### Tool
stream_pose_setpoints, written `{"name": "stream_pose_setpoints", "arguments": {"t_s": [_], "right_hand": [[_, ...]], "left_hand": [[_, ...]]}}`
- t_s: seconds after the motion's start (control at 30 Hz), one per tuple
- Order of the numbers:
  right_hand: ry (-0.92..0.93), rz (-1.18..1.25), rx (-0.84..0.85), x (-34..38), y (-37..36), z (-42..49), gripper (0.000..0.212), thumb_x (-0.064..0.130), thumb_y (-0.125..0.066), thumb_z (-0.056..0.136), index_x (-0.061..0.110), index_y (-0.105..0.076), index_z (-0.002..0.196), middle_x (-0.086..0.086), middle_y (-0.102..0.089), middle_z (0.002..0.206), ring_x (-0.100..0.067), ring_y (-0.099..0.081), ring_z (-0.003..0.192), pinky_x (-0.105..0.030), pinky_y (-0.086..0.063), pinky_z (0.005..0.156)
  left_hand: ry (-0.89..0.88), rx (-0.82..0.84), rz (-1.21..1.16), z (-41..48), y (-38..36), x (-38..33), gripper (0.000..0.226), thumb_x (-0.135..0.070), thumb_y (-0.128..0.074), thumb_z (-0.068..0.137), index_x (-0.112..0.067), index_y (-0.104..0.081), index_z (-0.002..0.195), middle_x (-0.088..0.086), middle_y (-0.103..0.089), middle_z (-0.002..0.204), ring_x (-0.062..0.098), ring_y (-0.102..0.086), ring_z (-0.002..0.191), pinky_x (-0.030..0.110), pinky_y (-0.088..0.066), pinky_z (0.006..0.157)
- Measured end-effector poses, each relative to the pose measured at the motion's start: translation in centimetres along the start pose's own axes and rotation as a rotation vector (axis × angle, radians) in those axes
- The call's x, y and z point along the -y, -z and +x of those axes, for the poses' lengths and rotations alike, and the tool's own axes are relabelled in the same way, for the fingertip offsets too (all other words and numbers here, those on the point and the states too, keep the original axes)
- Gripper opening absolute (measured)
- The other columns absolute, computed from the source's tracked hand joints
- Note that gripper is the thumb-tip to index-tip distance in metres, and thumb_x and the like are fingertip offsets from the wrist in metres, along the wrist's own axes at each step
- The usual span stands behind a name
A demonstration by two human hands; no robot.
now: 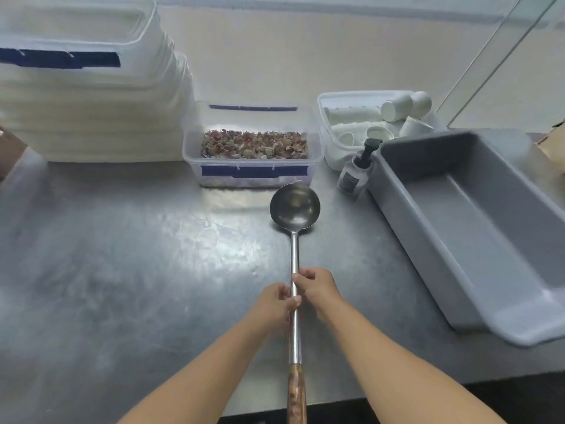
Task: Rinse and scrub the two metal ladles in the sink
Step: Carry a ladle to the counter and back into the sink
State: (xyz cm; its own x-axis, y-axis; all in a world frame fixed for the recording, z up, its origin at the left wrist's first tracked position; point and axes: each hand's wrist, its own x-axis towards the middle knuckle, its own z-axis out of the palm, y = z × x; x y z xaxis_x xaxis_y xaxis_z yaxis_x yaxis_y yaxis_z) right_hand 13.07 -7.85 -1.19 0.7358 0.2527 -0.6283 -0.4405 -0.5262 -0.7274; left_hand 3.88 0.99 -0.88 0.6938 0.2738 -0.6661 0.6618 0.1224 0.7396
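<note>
The left hand [275, 301] and right hand [318, 290] are both gripping the ladle [294, 209] by its steel shaft. Its bowl is facing up over the desk [122, 255], just before a clear box [192, 160] holding what look like dried buds [253, 145]. Bare steel is spreading wide leftward to a stack of white tubs [91, 102]. At right, a grey bin [428, 191] is sitting near the desk's front edge. Beside it are standing a bottle [354, 175] and a tub [324, 102] of cups [396, 107].
</note>
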Motion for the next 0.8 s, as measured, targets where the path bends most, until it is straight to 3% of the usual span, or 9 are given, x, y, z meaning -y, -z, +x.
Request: {"name": "stream_pose_setpoints", "arguments": {"t_s": [0.1, 0.3, 0.4, 0.5, 0.6, 0.73, 0.8], "right_hand": [[-0.003, -0.012, -0.018, 0.3, -0.7, 1.8, 0.021, 0.017, -0.071, 0.088, 0.006, -0.068, 0.106, -0.005, -0.068, 0.090, -0.016, -0.060, 0.076, -0.030, -0.050, 0.071], [-0.034, -0.171, -0.052, 0.4, -1.1, 3.9, 0.015, 0.027, -0.076, 0.081, 0.016, -0.066, 0.082, -0.004, -0.071, 0.082, -0.023, -0.071, 0.080, -0.042, -0.060, 0.083], [-0.013, -0.301, -0.089, 0.7, -1.2, 4.2, 0.023, 0.032, -0.074, 0.083, 0.014, -0.063, 0.076, -0.003, -0.070, 0.075, -0.022, -0.069, 0.076, -0.034, -0.056, 0.072], [0.008, -0.404, -0.095, 1.1, -1.1, 4.5, 0.026, 0.034, -0.071, 0.087, 0.016, -0.058, 0.074, 0.001, -0.063, 0.069, -0.017, -0.059, 0.068, -0.025, -0.040, 0.056], [0.033, -0.487, -0.087, 1.1, -1.2, 4.5, 0.032, 0.035, -0.068, 0.090, 0.018, -0.052, 0.068, 0.004, -0.058, 0.068, -0.016, -0.055, 0.069, -0.027, -0.039, 0.063], [0.067, -0.509, -0.098, 1.0, -1.6, 4.1, 0.033, 0.038, -0.066, 0.090, 0.016, -0.051, 0.070, -0.002, -0.061, 0.075, -0.019, -0.055, 0.069, -0.029, -0.037, 0.057], [0.050, -0.466, -0.105, 0.8, -1.4, 3.6, 0.033, 0.038, -0.066, 0.090, 0.015, -0.054, 0.071, -0.004, -0.063, 0.073, -0.021, -0.058, 0.070, -0.027, -0.040, 0.055]], "left_hand": [[0.001, -0.018, -0.001, 1.6, 0.6, -0.1, 0.023, -0.015, -0.064, 0.094, 0.003, -0.055, 0.105, 0.009, -0.053, 0.085, 0.014, -0.054, 0.066, 0.027, -0.052, 0.057], [0.032, -0.077, 0.100, 3.6, 0.7, 0.0, 0.023, -0.012, -0.066, 0.091, 0.003, -0.054, 0.104, 0.011, -0.056, 0.083, 0.022, -0.059, 0.068, 0.038, -0.060, 0.061], [0.020, -0.097, 0.191, 4.4, 0.8, -0.2, 0.019, -0.016, -0.070, 0.088, -0.004, -0.056, 0.093, 0.011, -0.061, 0.081, 0.024, -0.064, 0.069, 0.047, -0.062, 0.067], [-0.006, -0.072, 0.344, 5.1, 1.2, -0.7, 0.024, -0.024, -0.073, 0.085, -0.014, -0.052, 0.079, 0.013, -0.066, 0.080, 0.030, -0.068, 0.073, 0.047, -0.061, 0.067], [-0.075, -0.038, 0.589, 5.2, 1.6, -1.3, 0.034, -0.028, -0.069, 0.089, -0.022, -0.042, 0.069, 0.001, -0.055, 0.070, 0.020, -0.055, 0.065, 0.030, -0.043, 0.056], [-0.071, 0.010, 0.647, 5.4, 1.8, -1.2, 0.031, -0.032, -0.067, 0.090, -0.020, -0.045, 0.073, 0.005, -0.060, 0.074, 0.028, -0.064, 0.072, 0.042, -0.057, 0.068], [-0.059, 0.023, 0.722, 5.6, 1.8, -1.4, 0.032, -0.037, -0.067, 0.089, -0.020, -0.045, 0.075, 0.004, -0.060, 0.075, 0.024, -0.062, 0.071, 0.039, -0.054, 0.068]]}}
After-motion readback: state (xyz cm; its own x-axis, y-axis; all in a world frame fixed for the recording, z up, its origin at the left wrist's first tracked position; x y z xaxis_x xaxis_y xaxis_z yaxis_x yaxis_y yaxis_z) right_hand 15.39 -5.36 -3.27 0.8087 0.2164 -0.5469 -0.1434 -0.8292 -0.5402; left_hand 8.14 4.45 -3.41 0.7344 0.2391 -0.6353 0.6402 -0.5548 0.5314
